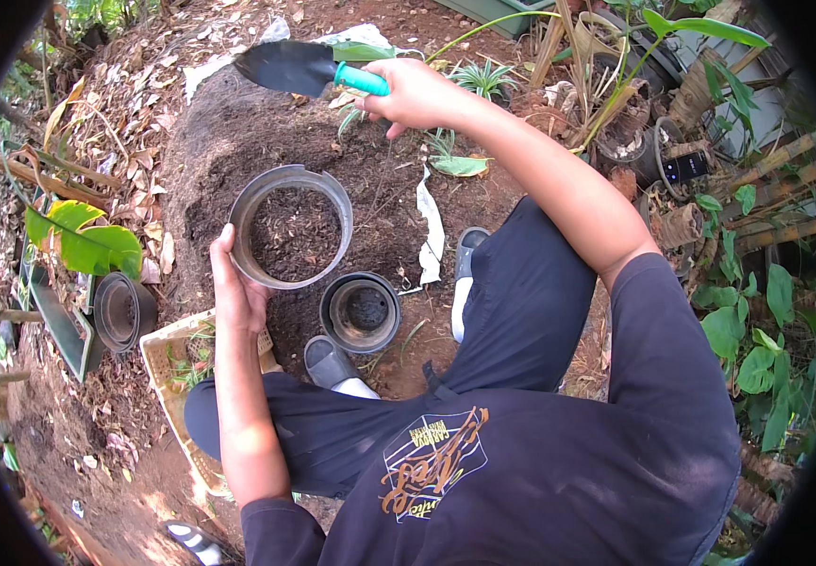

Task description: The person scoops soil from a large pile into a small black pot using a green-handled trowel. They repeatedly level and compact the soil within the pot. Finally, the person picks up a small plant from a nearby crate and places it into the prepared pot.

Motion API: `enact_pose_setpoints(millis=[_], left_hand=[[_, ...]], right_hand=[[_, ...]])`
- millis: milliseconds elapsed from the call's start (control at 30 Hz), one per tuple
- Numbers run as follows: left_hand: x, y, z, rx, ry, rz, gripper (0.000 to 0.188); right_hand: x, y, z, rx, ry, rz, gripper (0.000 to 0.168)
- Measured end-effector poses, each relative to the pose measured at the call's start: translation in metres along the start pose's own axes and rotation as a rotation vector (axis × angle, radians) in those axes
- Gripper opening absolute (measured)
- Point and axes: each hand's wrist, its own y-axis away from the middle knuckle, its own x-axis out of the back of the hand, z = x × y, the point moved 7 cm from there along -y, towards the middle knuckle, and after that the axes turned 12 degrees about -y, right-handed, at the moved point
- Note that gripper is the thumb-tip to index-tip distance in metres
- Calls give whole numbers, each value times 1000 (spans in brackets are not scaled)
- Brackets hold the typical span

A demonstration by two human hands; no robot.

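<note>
My left hand grips the near left side of a round grey plastic plant pot with a chipped rim. Dark soil mixed with leaf bits shows inside the rim; whether it fills the pot or lies beneath it, I cannot tell. Up and to the right, my right hand holds a garden trowel by its turquoise handle. The trowel's black blade points left, above a mound of dark soil. Between my feet and the held pot stands a smaller set of nested black pots.
A yellow plastic crate with green plants sits by my left knee. Left of it are another dark pot and a green planter. A torn white sheet lies on the ground. Rightward, a phone rests among pots and stems.
</note>
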Motion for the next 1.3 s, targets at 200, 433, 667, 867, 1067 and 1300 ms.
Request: enact_pose_setpoints(millis=[200,433,667,867,1067,1300], left_hand=[[5,6,6,36,-141,104,69],[34,-6,-3,64,-55,321,81],[27,0,5,-26,-224,360,77],[25,-2,5,-61,-138,329,63],[29,-7,-8,51,-107,221,62],[-28,35,38,-87,47,-107,74]], right_hand=[[4,21,-34,38,129,-132,49],[-4,36,-54,257,204,-192,43],[6,58,-87,481,273,-166,31],[-31,68,-94,493,328,-238,25],[-36,76,-129,489,261,-227,27],[-65,147,-187,875,343,-230,26]])
